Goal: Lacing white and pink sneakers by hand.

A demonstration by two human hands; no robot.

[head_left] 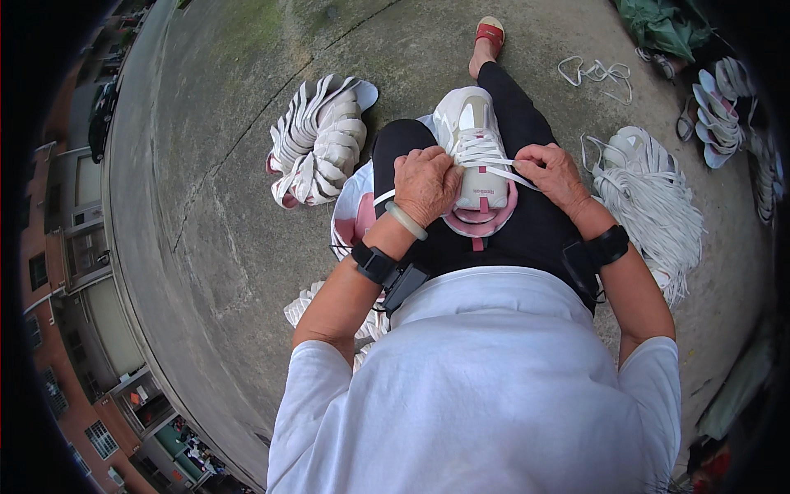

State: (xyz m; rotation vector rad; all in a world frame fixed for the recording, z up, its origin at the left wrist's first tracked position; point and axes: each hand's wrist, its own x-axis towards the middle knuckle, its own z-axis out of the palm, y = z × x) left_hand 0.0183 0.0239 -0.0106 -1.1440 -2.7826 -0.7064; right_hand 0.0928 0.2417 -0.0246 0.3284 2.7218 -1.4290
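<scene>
A white and pink sneaker upper [469,115] lies across my thighs, its pink-lined opening toward me and its toe pointing away. White shoelace [480,151] zigzags over its tongue. My left hand [428,183] is closed at the left row of eyelets, fingers on the lace, with a loose length trailing out by the wrist. On the other side, my right hand [551,171] pinches the lace between thumb and fingers and holds it out to the right of the shoe. Part of another white and pink piece [350,202] shows beside my left thigh.
Nested shoe uppers [321,140] stand on the concrete at left. At right lies a heap of white laces [650,206] over another upper. A loose lace [597,74] lies farther off. More uppers [717,123] and green cloth [658,25] are at the far right.
</scene>
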